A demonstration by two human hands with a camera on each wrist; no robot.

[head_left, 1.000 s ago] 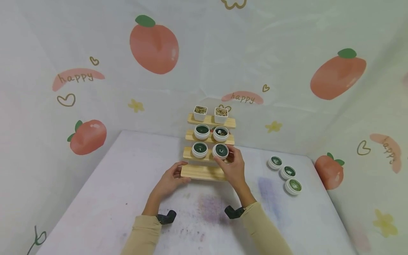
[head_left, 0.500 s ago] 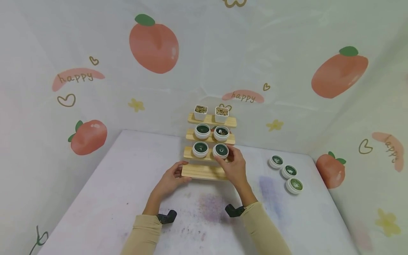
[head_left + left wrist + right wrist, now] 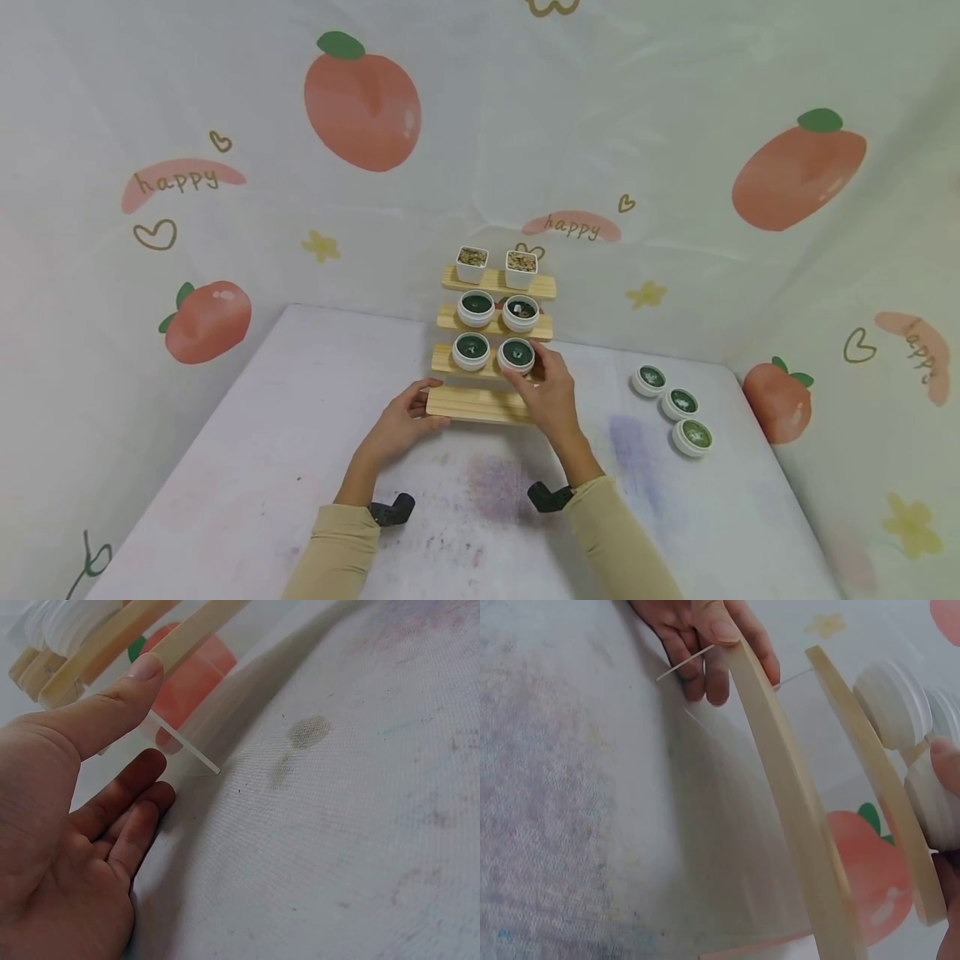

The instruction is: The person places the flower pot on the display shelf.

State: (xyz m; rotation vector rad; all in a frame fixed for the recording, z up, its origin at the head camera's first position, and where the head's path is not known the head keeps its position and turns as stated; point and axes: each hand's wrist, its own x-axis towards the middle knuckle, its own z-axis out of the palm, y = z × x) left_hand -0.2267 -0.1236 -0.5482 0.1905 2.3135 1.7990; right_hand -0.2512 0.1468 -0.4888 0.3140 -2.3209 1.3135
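A tiered wooden shelf stand (image 3: 480,404) stands before me in the head view. My left hand (image 3: 401,422) holds the left end of its lowest board, thumb on the front edge and index finger behind; the other fingers (image 3: 139,829) curl loosely below. On the second board from the bottom, my right hand (image 3: 553,398) grips a round white pot (image 3: 517,357) with a dark green filling, thumb in front and fingers at its right side. Another round pot (image 3: 471,352) sits left of it. In the right wrist view, the gripped pot (image 3: 932,799) shows at the right edge.
Two round pots, the left one (image 3: 476,308) and the right one (image 3: 521,312), sit one board higher. Square white pots (image 3: 472,264) with gravelly tops stand on the top board. Three more round pots (image 3: 683,404) stand on the table at right. A printed cloth backdrop rises behind.
The gripped pot has shifted slightly left along its board, with my right hand moving along. My left hand stays at the end of the lowest board.
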